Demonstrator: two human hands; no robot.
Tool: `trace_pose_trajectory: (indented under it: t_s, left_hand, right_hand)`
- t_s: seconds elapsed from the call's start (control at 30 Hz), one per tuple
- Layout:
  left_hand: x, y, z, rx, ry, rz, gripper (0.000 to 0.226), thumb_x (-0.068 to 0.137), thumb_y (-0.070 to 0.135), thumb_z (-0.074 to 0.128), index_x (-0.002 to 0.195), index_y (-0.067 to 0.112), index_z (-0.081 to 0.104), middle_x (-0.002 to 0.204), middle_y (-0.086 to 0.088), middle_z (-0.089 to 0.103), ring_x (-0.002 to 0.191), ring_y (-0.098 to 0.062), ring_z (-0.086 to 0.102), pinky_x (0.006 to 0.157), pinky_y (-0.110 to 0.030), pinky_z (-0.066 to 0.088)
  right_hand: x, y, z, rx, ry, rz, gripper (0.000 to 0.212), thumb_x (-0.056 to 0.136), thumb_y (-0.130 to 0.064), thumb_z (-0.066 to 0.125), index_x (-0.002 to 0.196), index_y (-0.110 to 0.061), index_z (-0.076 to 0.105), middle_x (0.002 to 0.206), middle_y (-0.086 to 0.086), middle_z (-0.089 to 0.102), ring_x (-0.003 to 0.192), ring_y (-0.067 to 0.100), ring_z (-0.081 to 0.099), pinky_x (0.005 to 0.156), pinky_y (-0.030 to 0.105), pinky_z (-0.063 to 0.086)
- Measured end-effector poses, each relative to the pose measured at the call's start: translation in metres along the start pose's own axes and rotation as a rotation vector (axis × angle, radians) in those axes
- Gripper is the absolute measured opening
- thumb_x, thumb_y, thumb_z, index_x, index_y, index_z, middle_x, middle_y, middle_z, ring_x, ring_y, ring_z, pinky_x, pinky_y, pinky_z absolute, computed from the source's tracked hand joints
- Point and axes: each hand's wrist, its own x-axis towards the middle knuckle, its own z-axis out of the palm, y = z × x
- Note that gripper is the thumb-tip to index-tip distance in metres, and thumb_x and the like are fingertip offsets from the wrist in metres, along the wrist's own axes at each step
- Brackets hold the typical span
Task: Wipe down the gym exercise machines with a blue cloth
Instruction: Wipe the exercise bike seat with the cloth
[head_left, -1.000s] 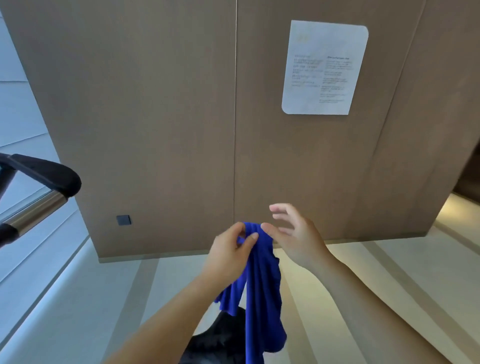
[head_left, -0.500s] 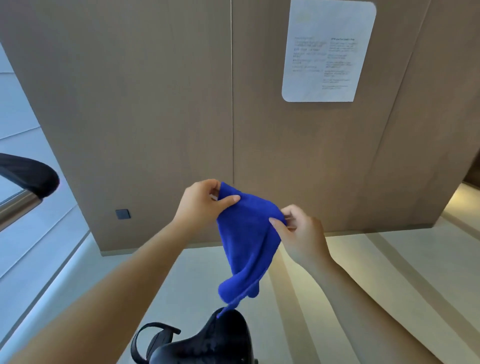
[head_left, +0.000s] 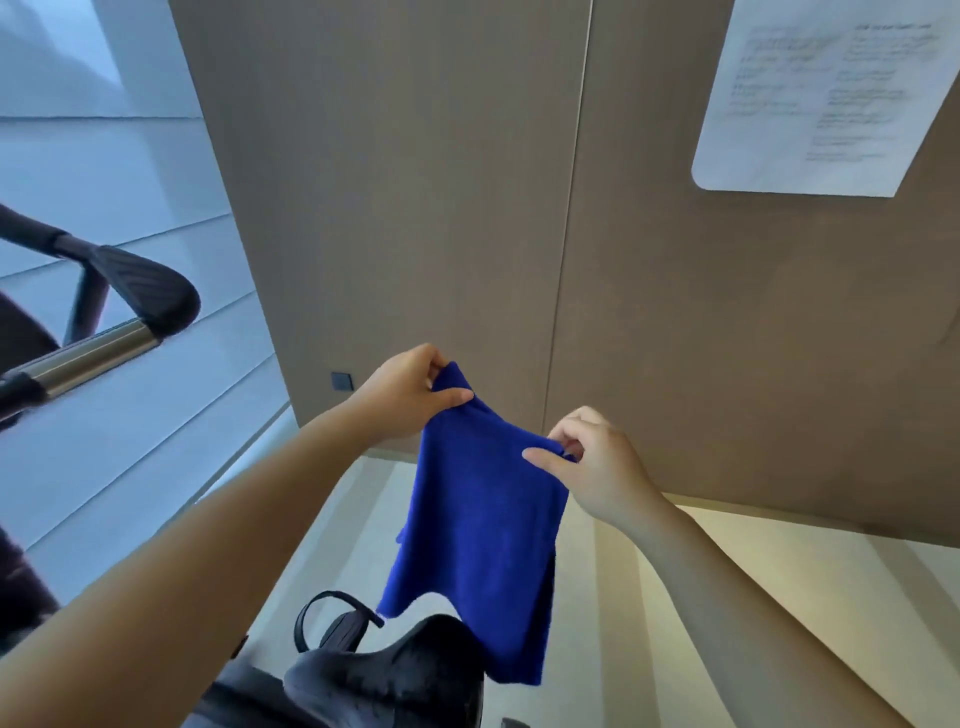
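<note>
You are holding the blue cloth (head_left: 483, 519) up by its top edge, and it is hanging free below your hands, touching no machine. Your left hand (head_left: 405, 395) is pinching the cloth's upper left corner between the thumb and curled fingers. Your right hand (head_left: 597, 462) is pinching the top edge on the cloth's right side between thumb and forefinger, the other fingers loosely bent behind it. With the two pinches set apart like this, you are stretching the top edge so the cloth is opening out flat, which I judge to be readying it for folding or for a broad wiping face.

Well to the left of the cloth and higher, a black grip (head_left: 150, 291) is capping a steel bar (head_left: 88, 358); that looks like a machine handle waiting to be wiped. Just below the cloth's lower hem, a black moulded part (head_left: 384, 670) with a strap loop is sitting, probably a pedal; the hem is hanging near it, and I cannot tell whether they are touching. Behind the cloth a brown wall panel (head_left: 415, 182) is standing, with a paper notice (head_left: 821, 93) up and to the cloth's right. Wiping does not seem to be under way yet.
</note>
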Motion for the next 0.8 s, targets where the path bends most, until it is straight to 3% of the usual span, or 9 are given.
trace_pose_trajectory:
  t_s: [0.17, 0.27, 0.33, 0.47, 0.57, 0.7, 0.8]
  left_hand:
    - [-0.011, 0.005, 0.002, 0.015, 0.171, 0.017, 0.017, 0.085, 0.036, 0.062, 0.083, 0.023, 0.051, 0.079, 0.011, 0.056, 0.072, -0.010, 0.053, 0.058, -0.019, 0.037]
    - [-0.018, 0.006, 0.006, 0.036, 0.311, 0.045, 0.012, 0.089, 0.033, 0.057, 0.088, 0.023, 0.051, 0.094, 0.006, 0.056, 0.084, -0.012, 0.053, 0.069, -0.025, 0.042]
    - [-0.024, -0.001, 0.009, 0.011, 0.393, 0.019, 0.010, 0.091, 0.032, 0.054, 0.092, 0.023, 0.051, 0.100, 0.008, 0.054, 0.091, -0.010, 0.051, 0.075, -0.025, 0.040]
    - [-0.040, -0.025, 0.020, 0.010, 0.361, -0.080, 0.012, 0.093, 0.033, 0.049, 0.090, 0.022, 0.046, 0.083, 0.011, 0.058, 0.076, -0.011, 0.056, 0.060, -0.021, 0.042]
    - [-0.053, -0.042, 0.025, -0.006, 0.394, -0.128, 0.014, 0.093, 0.033, 0.048, 0.092, 0.020, 0.044, 0.082, 0.007, 0.057, 0.073, -0.012, 0.054, 0.060, -0.022, 0.044]
    - [-0.079, -0.068, 0.029, -0.026, 0.361, -0.190, 0.014, 0.093, 0.035, 0.048, 0.087, 0.023, 0.043, 0.075, 0.007, 0.055, 0.064, -0.004, 0.048, 0.056, -0.021, 0.036]
    - [-0.109, -0.096, 0.045, -0.022, 0.292, -0.267, 0.016, 0.091, 0.033, 0.052, 0.086, 0.022, 0.041, 0.072, 0.009, 0.051, 0.064, -0.004, 0.047, 0.056, -0.021, 0.033]
  right_hand:
    - [0.006, 0.018, 0.013, 0.165, -0.221, 0.004, 0.016, 0.093, -0.037, 0.047, 0.078, -0.032, 0.045, 0.059, -0.017, 0.049, 0.053, 0.003, 0.043, 0.050, 0.014, 0.035]
    - [0.013, 0.030, 0.019, 0.289, -0.312, 0.064, 0.016, 0.083, -0.045, 0.062, 0.089, -0.037, 0.050, 0.085, -0.016, 0.062, 0.076, 0.006, 0.060, 0.064, 0.022, 0.049]
    - [0.018, 0.040, 0.022, 0.249, -0.361, 0.044, 0.023, 0.072, -0.042, 0.075, 0.087, -0.034, 0.059, 0.087, -0.012, 0.065, 0.079, 0.009, 0.063, 0.066, 0.022, 0.051]
    - [0.023, 0.048, 0.032, 0.102, -0.307, -0.072, 0.026, 0.071, -0.030, 0.079, 0.062, -0.031, 0.055, 0.073, -0.009, 0.058, 0.064, 0.009, 0.055, 0.057, 0.015, 0.041]
    - [0.018, 0.038, 0.042, 0.158, -0.343, -0.051, 0.025, 0.075, -0.033, 0.071, 0.064, -0.026, 0.051, 0.071, -0.002, 0.061, 0.065, 0.020, 0.058, 0.060, 0.034, 0.050]
    - [-0.001, 0.022, 0.063, 0.136, -0.382, -0.097, 0.018, 0.080, -0.028, 0.062, 0.071, -0.038, 0.050, 0.063, -0.020, 0.056, 0.057, 0.004, 0.052, 0.049, 0.012, 0.041]
    - [-0.029, 0.018, 0.092, 0.114, -0.519, -0.084, 0.027, 0.083, -0.016, 0.054, 0.074, -0.042, 0.055, 0.059, -0.017, 0.053, 0.054, 0.007, 0.046, 0.053, 0.020, 0.042]
